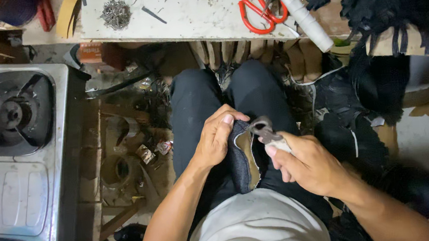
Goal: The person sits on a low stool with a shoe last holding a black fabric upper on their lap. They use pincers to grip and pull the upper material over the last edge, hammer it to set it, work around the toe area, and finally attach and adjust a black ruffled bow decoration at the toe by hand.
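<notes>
Resting over the lap, a dark shoe upper (242,156) stands on edge, its long axis running from the body toward the tabletop (185,10). Left hand (216,138) clamps its near edge; right hand (299,162) grips pincers (265,131) biting the rim. Beyond lie a gas stove (15,151), red scissors (259,7) and a white spool (306,19).

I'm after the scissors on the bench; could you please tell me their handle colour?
Red handles on the scissors, clearest in the head view.
</notes>
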